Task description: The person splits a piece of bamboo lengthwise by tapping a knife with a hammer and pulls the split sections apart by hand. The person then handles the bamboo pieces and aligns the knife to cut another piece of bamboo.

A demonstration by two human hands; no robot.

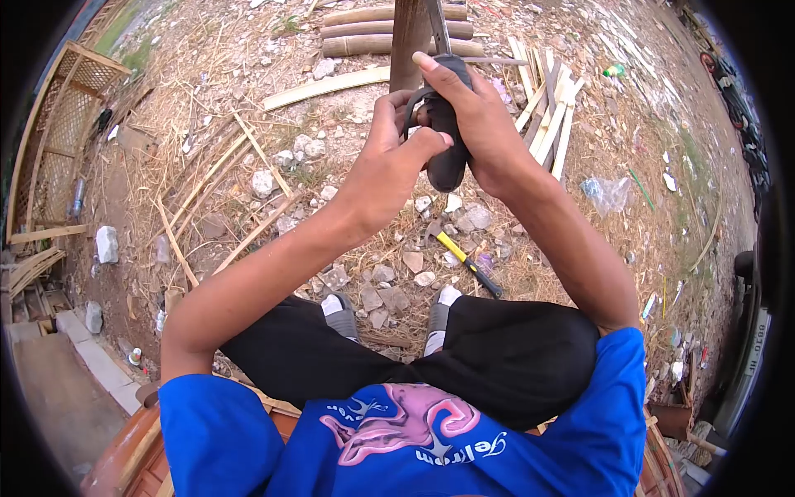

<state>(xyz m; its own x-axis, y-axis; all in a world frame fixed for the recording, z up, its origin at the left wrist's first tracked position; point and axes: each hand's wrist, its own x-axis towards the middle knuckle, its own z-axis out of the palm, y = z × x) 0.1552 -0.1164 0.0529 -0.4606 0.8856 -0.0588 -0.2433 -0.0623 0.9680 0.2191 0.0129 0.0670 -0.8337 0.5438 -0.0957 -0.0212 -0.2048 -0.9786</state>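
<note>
Both hands are raised in front of me around a tool with a black handle [448,170] and a narrow metal blade [440,29] pointing away; its exact kind cannot be made out. My right hand [474,103] is closed round the handle's right side, thumb up near the blade. On the other side my left hand [397,149] pinches at the handle, its thumb against it. A dark strap [411,112] loops out by the left fingers, which partly hide it. Just behind the blade stands a brown wooden post [407,50].
A hammer [464,258] with a yellow and black handle lies on stony ground by my feet. Split wood strips [553,116] lie right, round poles [389,29] at the far side. A lattice panel [62,141] stands left, and a vehicle with a plate [754,348] is at right.
</note>
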